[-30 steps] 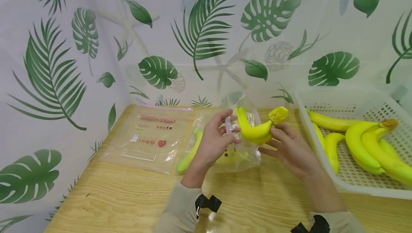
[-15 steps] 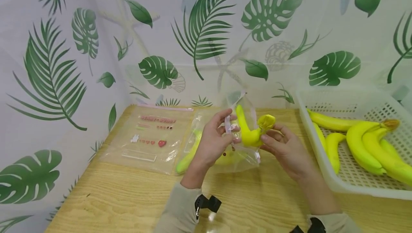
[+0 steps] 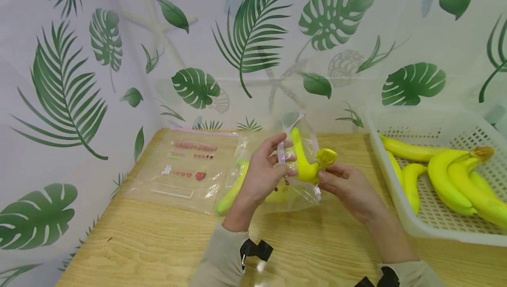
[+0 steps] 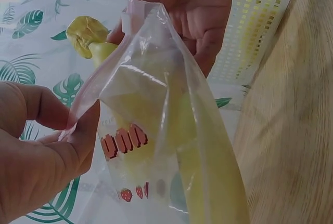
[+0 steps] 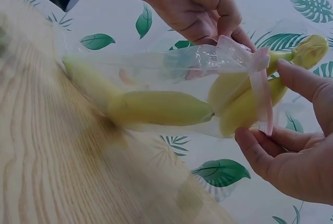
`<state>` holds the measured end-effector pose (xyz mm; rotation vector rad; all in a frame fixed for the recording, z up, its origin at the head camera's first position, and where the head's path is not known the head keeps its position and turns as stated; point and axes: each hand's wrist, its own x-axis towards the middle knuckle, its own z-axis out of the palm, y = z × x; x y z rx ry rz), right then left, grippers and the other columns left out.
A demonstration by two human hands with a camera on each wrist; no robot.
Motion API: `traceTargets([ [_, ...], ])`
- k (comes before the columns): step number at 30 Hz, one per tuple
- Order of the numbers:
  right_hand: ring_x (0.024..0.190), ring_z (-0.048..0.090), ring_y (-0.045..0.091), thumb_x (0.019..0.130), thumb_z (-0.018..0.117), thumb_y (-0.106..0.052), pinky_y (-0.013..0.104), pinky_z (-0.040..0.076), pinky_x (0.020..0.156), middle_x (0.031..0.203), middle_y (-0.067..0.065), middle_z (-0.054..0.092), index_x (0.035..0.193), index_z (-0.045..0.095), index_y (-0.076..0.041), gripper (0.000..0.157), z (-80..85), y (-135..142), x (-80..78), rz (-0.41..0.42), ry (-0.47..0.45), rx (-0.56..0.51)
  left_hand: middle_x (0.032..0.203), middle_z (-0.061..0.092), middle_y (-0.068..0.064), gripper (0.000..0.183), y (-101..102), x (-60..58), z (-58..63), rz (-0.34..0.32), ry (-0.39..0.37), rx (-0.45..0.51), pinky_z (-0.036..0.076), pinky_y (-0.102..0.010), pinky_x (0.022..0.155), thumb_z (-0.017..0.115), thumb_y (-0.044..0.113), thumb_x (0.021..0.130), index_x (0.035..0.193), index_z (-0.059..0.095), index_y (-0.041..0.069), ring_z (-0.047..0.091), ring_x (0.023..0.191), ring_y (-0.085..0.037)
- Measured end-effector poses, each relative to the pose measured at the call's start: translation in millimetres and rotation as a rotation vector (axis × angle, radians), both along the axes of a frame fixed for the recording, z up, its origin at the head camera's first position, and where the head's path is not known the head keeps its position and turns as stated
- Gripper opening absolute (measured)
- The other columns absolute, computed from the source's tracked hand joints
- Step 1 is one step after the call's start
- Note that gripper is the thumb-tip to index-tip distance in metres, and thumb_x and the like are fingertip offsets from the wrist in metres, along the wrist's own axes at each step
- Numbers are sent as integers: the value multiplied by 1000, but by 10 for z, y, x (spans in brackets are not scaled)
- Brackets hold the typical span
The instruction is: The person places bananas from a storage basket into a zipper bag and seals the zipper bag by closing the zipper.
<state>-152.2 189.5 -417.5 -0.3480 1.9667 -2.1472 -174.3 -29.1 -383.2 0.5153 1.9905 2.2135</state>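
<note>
On the wooden table [image 3: 158, 247], a flat clear plastic bag [image 3: 158, 172] is laid left, a white perforated plastic basket [image 3: 428, 227] right; between them, a yellow banana bunch [image 3: 309, 170] is partly enclosed by a clear pouch [image 4: 156, 89].

This looks like a small indoor work corner made up around one desk [image 3: 158, 243], closer to a filming booth than a fitted room. A pale sheet [image 3: 277, 36] printed with green leaves, starfish and shells covers the background behind the desk and turns along its left side; it rounds the corner in a loose curve, like a hung covering rather than a painted wall. The desk has a plain wood-grain top, and a white perforated basket [image 3: 455, 233] stands at its right. A black device [image 3: 263, 252] at each sleeve [image 3: 222, 252] fits a recording setup. Whether this is inside a home, office or studio cannot be told.
</note>
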Motion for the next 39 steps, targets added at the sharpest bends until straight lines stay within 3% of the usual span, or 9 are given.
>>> traceTargets([
  [8, 100, 66, 9, 94, 65, -4, 21, 53, 90, 107, -5, 70, 131, 52, 11, 41, 54, -44, 30, -69, -37, -31, 140, 49, -17, 72, 2, 19, 31, 3, 16, 20, 57, -23, 66, 48, -21, 84, 149, 40, 8, 61, 115, -31],
  [14, 108, 64, 12, 97, 58, 0, 22, 51, 95, 119, -1, 66, 127, 57, -4, 30, 145, 11, 82, 20, -6, -123, 138, 50, -15, 73, 7, 51, 70, 13, 16, 57, 60, -26, 70, 46, -22, 82, 149, 39, 6, 61, 113, -31],
  [18, 110, 62, 14, 103, 52, -10, 25, 52, 95, 123, 0, 61, 118, 65, -11, 19, 242, 23, 123, 38, -20, -131, 137, 50, -15, 72, -3, 63, 114, 18, 11, 73, 60, -31, 76, 46, -22, 83, 149, 39, 5, 61, 110, -28],
  [22, 109, 61, 12, 103, 55, -19, 25, 53, 94, 131, 6, 53, 124, 59, 2, 31, 380, -37, 141, -17, -53, -46, 137, 51, -14, 71, -33, 66, 147, 38, 15, 64, 60, -30, 76, 46, -21, 84, 149, 39, 5, 62, 109, -26],
  [26, 107, 61, 7, 101, 58, -17, 22, 53, 94, 141, 19, 41, 140, 38, 16, 55, 520, -113, 137, -28, -65, 28, 137, 51, -16, 69, -89, 60, 205, 48, 23, 56, 60, -30, 76, 46, -20, 85, 149, 39, 4, 61, 110, -28],
  [31, 107, 59, 12, 96, 64, -14, 19, 52, 91, 145, 24, 38, 147, 32, 12, 66, 725, -218, 134, -55, -67, 159, 137, 49, -17, 68, -154, 16, 367, 39, 21, 7, 60, -34, 80, 47, -19, 86, 150, 37, 3, 61, 115, -31],
  [36, 132, 46, 34, 99, 60, -22, 31, 53, 97, 154, 23, 33, 148, 32, 11, 65, 1032, -324, 118, -60, -38, 249, 137, 50, -19, 67, -251, -21, 628, 54, 52, -108, 60, -31, 76, 50, -20, 86, 149, 36, 0, 62, 114, -33],
  [39, 128, 50, 35, 101, 59, -24, 38, 54, 95, 146, 23, 43, 142, 41, 11, 57, 1232, -389, 80, -81, -23, 326, 138, 50, -21, 66, -320, -51, 794, 56, 78, -205, 61, -31, 76, 52, -17, 88, 150, 35, -3, 63, 112, -32],
])
